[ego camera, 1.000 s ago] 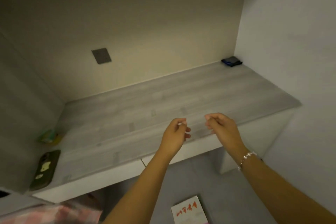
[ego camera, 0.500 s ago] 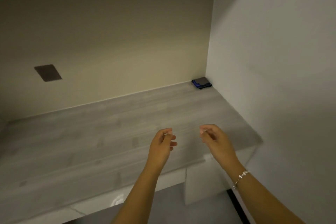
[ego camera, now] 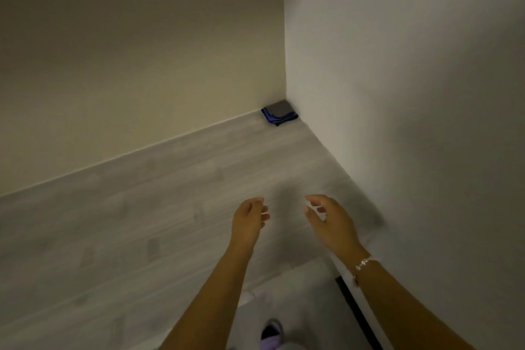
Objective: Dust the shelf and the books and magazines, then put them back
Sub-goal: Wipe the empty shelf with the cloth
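Your left hand [ego camera: 248,219] and right hand [ego camera: 331,220] hovered over the shelf [ego camera: 142,221] near its front right edge, fingers loosely curled and holding nothing. The folded cloth [ego camera: 279,112] lay in the back right corner, touching both walls. It looked soft and light; pinching its near folded edge would probably lift it whole. No books were in view.
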